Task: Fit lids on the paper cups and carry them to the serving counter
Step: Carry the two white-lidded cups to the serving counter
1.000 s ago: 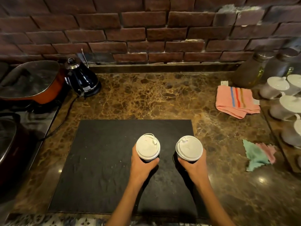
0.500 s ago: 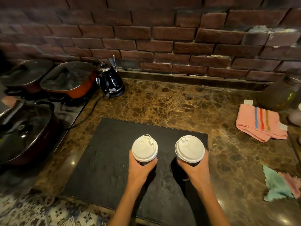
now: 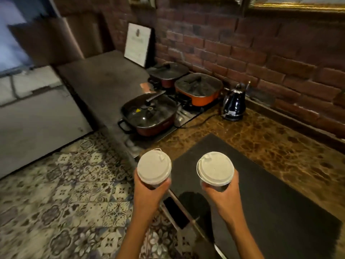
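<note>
1. We hold one paper cup in each hand, both lifted clear of the counter [image 3: 280,146].
2. Our left hand [image 3: 149,195] curls round the left cup [image 3: 154,166] just under its white lid, fingers and thumb wrapped on its sides; this cup hangs over the counter's front edge, above the patterned floor tiles [image 3: 65,184].
3. Our right hand [image 3: 224,197] grips the right cup [image 3: 215,168] the same way, lid on, above the black mat [image 3: 270,202] near the mat's front left corner.
4. Both lids sit fully on; we can read no brand or print on lids or cups.
5. Toward the counter's back left stand three lidded pans: a dark red one [image 3: 149,116] nearest, an orange one [image 3: 198,90] behind it, a third [image 3: 168,73] by the brick wall [image 3: 261,53].
6. A dark kettle [image 3: 234,103] stands at the back edge, right of the orange pan, its cord trailing left.
7. A framed sheet [image 3: 139,44] leans on the wall; its writing is too blurred to read.
</note>
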